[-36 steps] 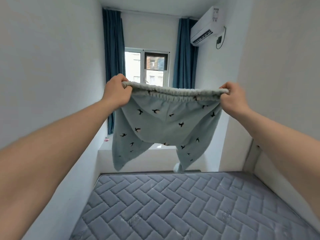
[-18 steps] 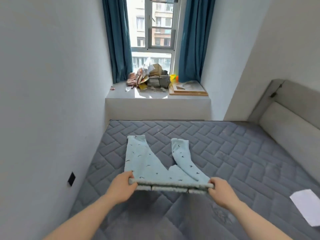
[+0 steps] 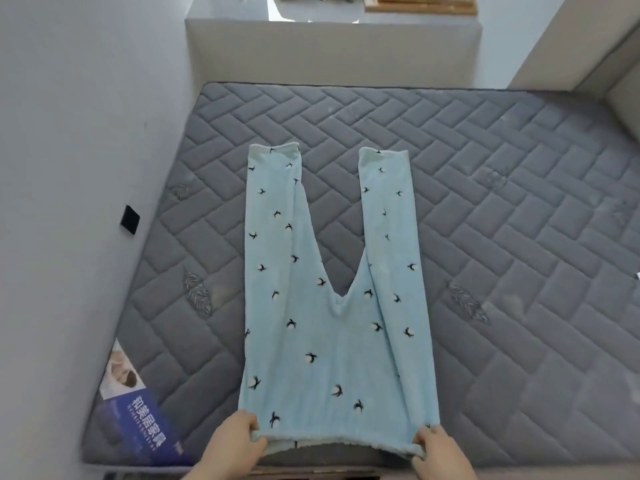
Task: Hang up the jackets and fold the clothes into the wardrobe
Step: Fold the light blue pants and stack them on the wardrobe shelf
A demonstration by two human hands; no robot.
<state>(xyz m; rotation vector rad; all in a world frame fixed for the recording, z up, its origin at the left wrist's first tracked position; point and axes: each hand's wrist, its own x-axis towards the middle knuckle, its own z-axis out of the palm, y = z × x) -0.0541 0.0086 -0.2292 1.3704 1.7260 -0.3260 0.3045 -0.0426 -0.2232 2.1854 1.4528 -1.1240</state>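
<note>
Trousers (image 3: 332,341) now flat, legs splayed

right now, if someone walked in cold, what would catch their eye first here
The light blue bird-print trousers spread flat mid-mattress, legs splayed in a V toward the window ledge. Next, the left hand and right hand pinching the waistband corners at the near edge of the grey quilted mattress.

pajama pants (image 3: 332,341): soft, fleecy, matt cloth in pale blue, printed with small dark birds
mattress (image 3: 519,237): grey quilted fabric, matt, stitched in a herringbone pattern
label (image 3: 138,427): glossy printed sheet
window ledge (image 3: 332,50): smooth, matt
</note>
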